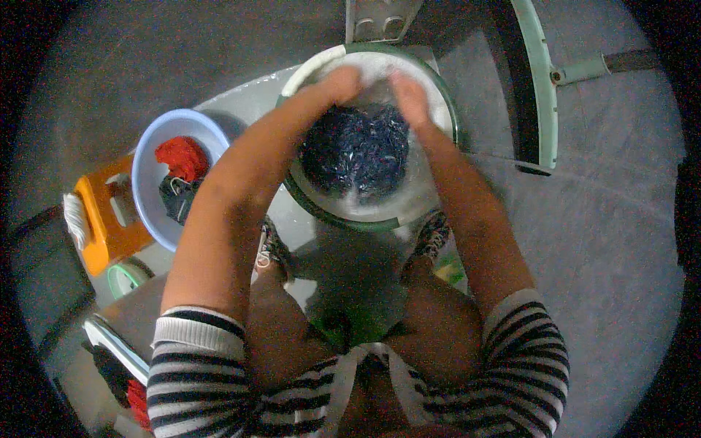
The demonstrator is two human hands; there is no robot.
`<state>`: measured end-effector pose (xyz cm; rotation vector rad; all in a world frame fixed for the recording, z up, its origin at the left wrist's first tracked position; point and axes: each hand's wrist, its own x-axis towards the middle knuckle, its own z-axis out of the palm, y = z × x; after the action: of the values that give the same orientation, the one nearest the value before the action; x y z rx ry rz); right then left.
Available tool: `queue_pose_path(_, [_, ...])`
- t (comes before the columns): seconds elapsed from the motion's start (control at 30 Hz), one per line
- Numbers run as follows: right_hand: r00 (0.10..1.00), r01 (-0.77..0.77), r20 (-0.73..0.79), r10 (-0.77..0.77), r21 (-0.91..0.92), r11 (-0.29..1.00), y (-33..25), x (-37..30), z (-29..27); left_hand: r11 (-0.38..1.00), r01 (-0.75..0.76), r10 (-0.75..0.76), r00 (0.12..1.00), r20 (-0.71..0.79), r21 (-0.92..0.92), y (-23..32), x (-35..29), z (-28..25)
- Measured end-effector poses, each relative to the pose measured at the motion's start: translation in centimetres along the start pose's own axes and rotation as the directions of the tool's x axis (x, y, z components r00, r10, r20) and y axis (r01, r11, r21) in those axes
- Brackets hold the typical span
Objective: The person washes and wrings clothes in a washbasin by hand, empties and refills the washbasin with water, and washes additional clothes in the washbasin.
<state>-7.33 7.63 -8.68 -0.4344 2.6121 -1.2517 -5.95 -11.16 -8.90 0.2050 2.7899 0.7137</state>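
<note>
A round basin [450, 95] with a green and white rim stands in front of me. In it lies a bunched dark blue cloth [355, 150], wet and shiny, with pale suds or water around it. Over the far left part of the basin is my left hand [346, 83], blurred, its fingers smeared by motion. My right hand [411, 96] is over the far right part, also blurred, but its fingers look stretched out and nothing shows in them. Both hands are beyond the cloth's far edge; whether either touches it I cannot tell.
Left of the basin, a light blue tub [143, 182] holds a red cloth [182, 158] and a dark cloth [177, 198]. An orange plastic stool [95, 219] and a white brush [74, 219] are beside it. A pale green floor squeegee [544, 95] lies at the right.
</note>
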Motion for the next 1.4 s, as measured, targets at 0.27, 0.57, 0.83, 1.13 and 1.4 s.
queue_pose_path(0.27, [0.899, 0.269, -0.403, 0.173, 0.817, 0.511, -5.2, -2.1, -3.7, 0.828, -0.458, 0.291, 0.844, -0.45, -0.324, 6.6, 2.4, -9.2])
queue_pose_path(0.57, [0.983, -0.178, 0.146, 0.108, 0.649, 0.74, -0.1, -14.2, 1.9, 0.864, 0.049, 0.121, 0.946, 0.3, -0.501, 2.2, -11.0, 1.8])
queue_pose_path(0.83, [0.905, 0.35, -0.403, -0.137, 0.521, 0.779, 7.8, -1.9, -3.2, 0.876, -0.271, 0.176, 0.95, -0.259, -0.398, 11.4, 4.5, 2.4])
queue_pose_path(1.13, [0.994, -0.001, -0.079, 0.069, 0.648, 0.761, -1.5, -6.6, -4.0, 0.906, -0.221, 0.142, 0.962, -0.233, -0.36, 4.8, -3.6, -10.7])
queue_pose_path(1.4, [0.294, 0.343, 0.94, -0.174, 0.066, 0.937, -1.1, -13.3, -0.9, 0.628, 0.214, -0.165, 0.976, 0.14, -0.749, -2.4, -17.3, -7.6])
